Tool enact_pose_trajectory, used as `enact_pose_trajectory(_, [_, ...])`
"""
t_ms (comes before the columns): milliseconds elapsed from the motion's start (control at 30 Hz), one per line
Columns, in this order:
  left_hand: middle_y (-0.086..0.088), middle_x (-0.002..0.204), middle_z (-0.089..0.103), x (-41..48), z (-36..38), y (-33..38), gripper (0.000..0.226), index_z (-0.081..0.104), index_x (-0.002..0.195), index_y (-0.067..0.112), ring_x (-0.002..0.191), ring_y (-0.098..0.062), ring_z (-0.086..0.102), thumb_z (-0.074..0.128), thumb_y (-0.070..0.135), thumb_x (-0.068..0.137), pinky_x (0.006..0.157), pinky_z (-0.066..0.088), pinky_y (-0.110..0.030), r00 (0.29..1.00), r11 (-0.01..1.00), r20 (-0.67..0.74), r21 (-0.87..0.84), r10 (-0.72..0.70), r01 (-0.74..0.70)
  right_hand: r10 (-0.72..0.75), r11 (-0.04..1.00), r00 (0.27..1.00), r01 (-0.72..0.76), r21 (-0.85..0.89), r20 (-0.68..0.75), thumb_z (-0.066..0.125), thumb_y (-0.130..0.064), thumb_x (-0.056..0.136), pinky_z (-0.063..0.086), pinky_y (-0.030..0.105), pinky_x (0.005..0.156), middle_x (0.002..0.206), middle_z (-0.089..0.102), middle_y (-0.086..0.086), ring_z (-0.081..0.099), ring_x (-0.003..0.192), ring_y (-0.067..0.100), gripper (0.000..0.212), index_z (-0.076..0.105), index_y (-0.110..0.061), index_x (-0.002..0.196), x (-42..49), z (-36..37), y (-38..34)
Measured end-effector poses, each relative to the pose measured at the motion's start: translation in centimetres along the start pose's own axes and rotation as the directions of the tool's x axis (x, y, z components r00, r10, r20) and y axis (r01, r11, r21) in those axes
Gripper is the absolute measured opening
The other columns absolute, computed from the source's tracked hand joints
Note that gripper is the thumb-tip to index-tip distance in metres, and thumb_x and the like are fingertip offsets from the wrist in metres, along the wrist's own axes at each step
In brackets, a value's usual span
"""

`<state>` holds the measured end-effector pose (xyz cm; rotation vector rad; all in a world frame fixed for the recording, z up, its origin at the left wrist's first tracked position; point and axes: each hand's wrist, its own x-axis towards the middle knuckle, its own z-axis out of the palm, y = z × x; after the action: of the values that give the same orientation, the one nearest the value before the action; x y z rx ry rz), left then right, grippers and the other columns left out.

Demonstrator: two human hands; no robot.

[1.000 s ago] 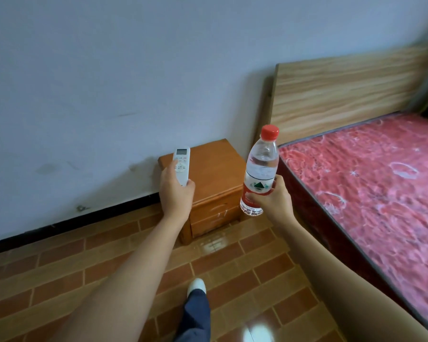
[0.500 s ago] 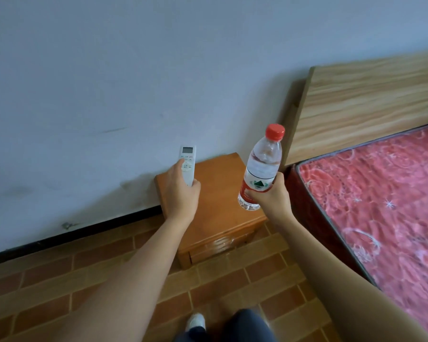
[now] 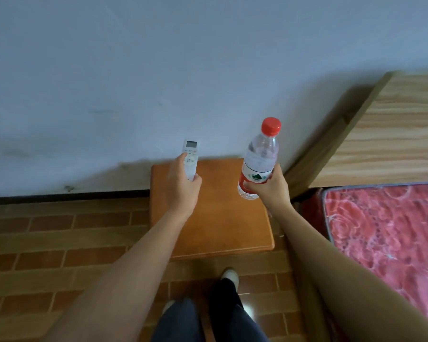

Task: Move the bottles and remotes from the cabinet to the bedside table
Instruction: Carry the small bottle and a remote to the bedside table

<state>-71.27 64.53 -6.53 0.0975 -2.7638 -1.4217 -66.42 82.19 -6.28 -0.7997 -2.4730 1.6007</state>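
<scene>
Over bedside table (image 3: 215, 225): held clear bottle (image 3: 258, 159)

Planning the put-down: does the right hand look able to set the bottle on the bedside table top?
Probably yes: the right hand holds the bottle just above the bare bedside table, nothing between.

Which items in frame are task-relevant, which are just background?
In the job:
- remote, in the left hand
- water bottle, in the right hand
- bedside table, under both hands

Background:
- bed mattress
- wooden headboard
- wall
- tiled floor
</scene>
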Motion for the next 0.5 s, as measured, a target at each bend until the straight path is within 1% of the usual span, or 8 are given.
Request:
enact_pose_trajectory(100, [-0.014,0.124,0.05,1.1,1.9,0.1,0.054,0.044,0.13,0.011,0.11,-0.026,0.049,0.059,0.003,0.079,0.081,0.035,-0.019,0.999,0.998,-0.028,0.045,-0.041,0.042,0.02,1.0,0.999,-0.019,-0.006,0.026,0.08,-0.021,0.063,0.05,0.034,0.079,0.099,0.056,-0.004,0.054,0.089,0.015,0.063,0.043,-0.017,0.114,2.9,0.3,1.4])
enact_pose_trajectory(167, [-0.013,0.126,0.052,2.0,3.2,-0.3,0.054,0.045,0.129,0.01,0.112,-0.026,0.049,0.061,0.003,0.078,0.082,0.032,-0.018,0.998,0.997,-0.041,0.061,-0.049,0.052,0.032,0.999,0.999,-0.032,-0.018,0.035,0.081,-0.02,0.063,0.049,0.033,0.078,0.096,0.056,-0.006,0.054,0.088,0.015,0.061,0.044,-0.018,0.111,4.6,0.7,2.4])
enact_pose_trajectory(233, [-0.014,0.127,0.053,3.0,4.5,-1.0,0.054,0.046,0.128,0.007,0.113,-0.027,0.05,0.062,0.002,0.077,0.085,0.03,-0.017,0.998,0.996,-0.045,0.062,-0.054,0.057,0.044,0.999,0.998,-0.043,-0.026,0.04,0.081,-0.021,0.063,0.049,0.033,0.079,0.097,0.055,-0.006,0.054,0.088,0.014,0.061,0.044,-0.017,0.112,6.2,1.2,3.3])
enact_pose_trajectory(367, [-0.011,0.133,0.048,5.1,7.3,-3.5,0.056,0.042,0.132,0.008,0.117,-0.023,0.046,0.06,0.0,0.079,0.081,0.028,-0.006,0.995,0.995,0.004,0.035,-0.096,0.096,0.055,0.998,0.997,-0.053,-0.036,0.05,0.081,-0.021,0.063,0.049,0.031,0.081,0.104,0.057,-0.005,0.055,0.094,0.014,0.067,0.043,-0.017,0.118,9.3,2.7,5.4])
enact_pose_trajectory(433, [-0.01,0.132,0.047,6.0,8.9,-5.1,0.057,0.041,0.132,0.009,0.116,-0.022,0.046,0.059,0.0,0.08,0.079,0.032,-0.008,0.992,0.992,0.024,0.033,-0.122,0.121,0.06,0.997,0.997,-0.058,-0.043,0.044,0.081,-0.022,0.062,0.049,0.03,0.081,0.106,0.058,-0.005,0.055,0.096,0.013,0.07,0.043,-0.018,0.12,10.9,3.6,6.8])
enact_pose_trajectory(500, [-0.011,0.131,0.047,7.1,10.6,-6.8,0.056,0.041,0.132,0.01,0.116,-0.023,0.047,0.058,0.0,0.079,0.08,0.037,-0.016,0.989,0.989,0.03,0.036,-0.143,0.142,0.081,0.996,0.996,-0.079,-0.046,0.041,0.081,-0.022,0.062,0.049,0.03,0.081,0.105,0.056,-0.008,0.054,0.097,0.012,0.071,0.042,-0.019,0.121,12.6,4.8,8.2])
